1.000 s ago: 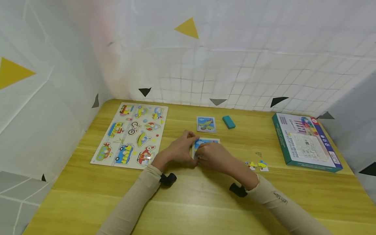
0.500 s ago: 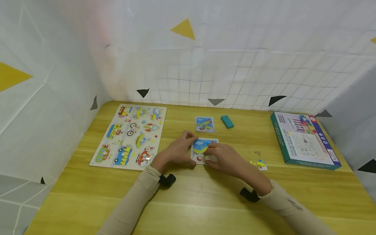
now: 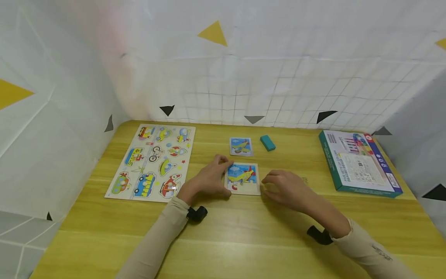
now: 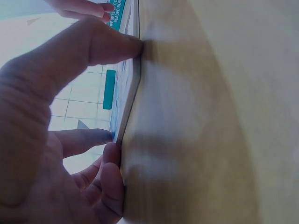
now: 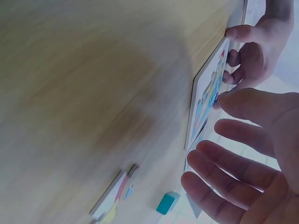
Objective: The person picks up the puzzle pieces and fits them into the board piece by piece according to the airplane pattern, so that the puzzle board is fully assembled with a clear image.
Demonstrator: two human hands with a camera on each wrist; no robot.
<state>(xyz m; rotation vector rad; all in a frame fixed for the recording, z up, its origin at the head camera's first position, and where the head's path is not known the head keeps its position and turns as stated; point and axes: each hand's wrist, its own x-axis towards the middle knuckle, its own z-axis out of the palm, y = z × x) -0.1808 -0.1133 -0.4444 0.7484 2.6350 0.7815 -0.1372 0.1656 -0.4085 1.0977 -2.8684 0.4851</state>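
A small square jigsaw tray [image 3: 249,189] lies on the table, partly filled with pieces that form a yellow and red airplane on blue sky; its near part shows bare. My left hand [image 3: 210,178] holds the tray's left side, thumb at the near corner and index finger at the far one. Just off the tray's right edge hovers my right hand [image 3: 287,190], palm visible in the right wrist view, fingers loosely extended and holding nothing. Loose puzzle pieces [image 5: 110,198] lie on the table in that view; in the head view the right hand and forearm hide them.
Behind the tray lies a matching airplane picture card [image 3: 240,146], with a teal block [image 3: 267,143] to its right. A large vehicle peg puzzle board [image 3: 179,166] is on the left. A boxed bead set [image 3: 362,164] sits on the right.
My right hand has lifted from the tray and moved right, uncovering the airplane picture, whose red tail part now shows in place. The left hand stays at the tray's left side.
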